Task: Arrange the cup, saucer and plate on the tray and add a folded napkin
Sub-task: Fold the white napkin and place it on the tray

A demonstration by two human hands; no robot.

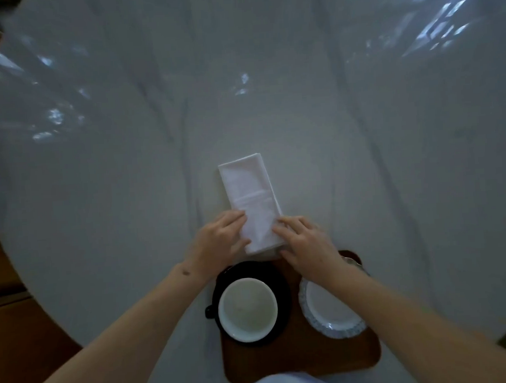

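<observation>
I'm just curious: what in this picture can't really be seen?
Head view only:
- Tray: far edge hidden by the right hand; near edge by clothing.
- Plate: partly under the right forearm.
- Napkin: near end covered by both hands; left hand.
- Saucer: mostly hidden by the cup.

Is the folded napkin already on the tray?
No: the napkin lies on the marble table beyond the tray, with the left hand and right hand touching its near end.
</observation>
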